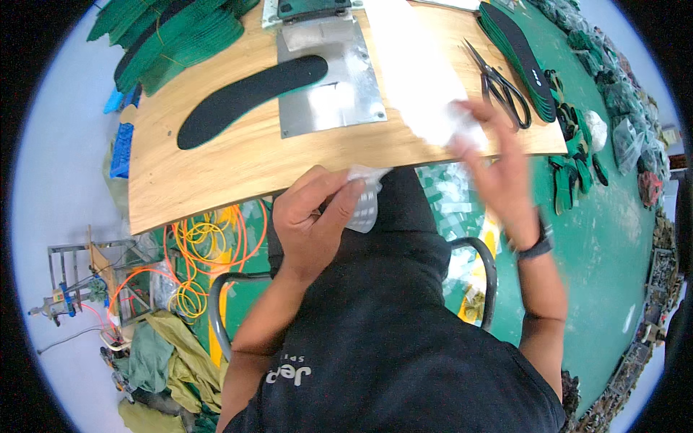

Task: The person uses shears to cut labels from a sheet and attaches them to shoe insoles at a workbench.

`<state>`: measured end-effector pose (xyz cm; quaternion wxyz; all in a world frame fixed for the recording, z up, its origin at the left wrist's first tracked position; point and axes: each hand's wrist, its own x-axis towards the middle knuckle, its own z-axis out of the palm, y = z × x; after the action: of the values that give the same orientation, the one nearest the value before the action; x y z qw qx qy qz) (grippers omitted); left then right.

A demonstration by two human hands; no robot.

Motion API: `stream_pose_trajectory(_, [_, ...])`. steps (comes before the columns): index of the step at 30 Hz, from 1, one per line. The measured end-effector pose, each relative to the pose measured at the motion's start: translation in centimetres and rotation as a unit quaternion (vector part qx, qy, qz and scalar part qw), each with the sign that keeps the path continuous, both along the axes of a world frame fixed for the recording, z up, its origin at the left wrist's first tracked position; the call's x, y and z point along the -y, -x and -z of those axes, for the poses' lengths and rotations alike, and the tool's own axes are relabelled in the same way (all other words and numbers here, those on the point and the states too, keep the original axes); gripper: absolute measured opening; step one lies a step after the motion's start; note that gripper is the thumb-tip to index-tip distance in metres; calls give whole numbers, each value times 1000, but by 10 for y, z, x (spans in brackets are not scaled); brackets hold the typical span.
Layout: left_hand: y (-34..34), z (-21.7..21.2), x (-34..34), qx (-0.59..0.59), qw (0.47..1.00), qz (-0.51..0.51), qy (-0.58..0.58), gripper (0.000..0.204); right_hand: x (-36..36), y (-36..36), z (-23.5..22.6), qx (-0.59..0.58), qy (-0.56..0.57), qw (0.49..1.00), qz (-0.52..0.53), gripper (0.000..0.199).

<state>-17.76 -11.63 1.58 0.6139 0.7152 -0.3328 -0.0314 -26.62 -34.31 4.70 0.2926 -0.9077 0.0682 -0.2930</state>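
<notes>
My left hand (314, 216) is closed in a pinch at the table's front edge. Between its thumb and fingers is a translucent film piece (366, 209) with rows of small pale marks, hanging over my lap. My right hand (505, 173) is smeared by motion above the front right of the table. Its fingertips are at the near end of a long white sheet (419, 72), and whether they grip anything is too blurred to tell. A black insole (249, 101) with a green edge lies partly on a shiny metal plate (328, 86), partly on the wood.
Black-handled scissors (509, 94) lie right of the white sheet, beside a stack of insoles (516, 58). More green insoles (173, 43) are piled at the far left of the wooden table (216, 180). Orange hoses (191, 238) and white scraps (458, 198) litter the green floor.
</notes>
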Motion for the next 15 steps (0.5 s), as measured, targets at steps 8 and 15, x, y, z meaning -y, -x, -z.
stream_pose_trajectory(8, [-12, -11, -8, -144, 970, 108, 163, 32, -76, -27, 41, -67, -659, 669, -336, 16])
stream_pose_trajectory(15, [-18, -10, -12, -300, 932, 155, 132, 15, -79, -28, 38, -128, -681, 637, -337, 21])
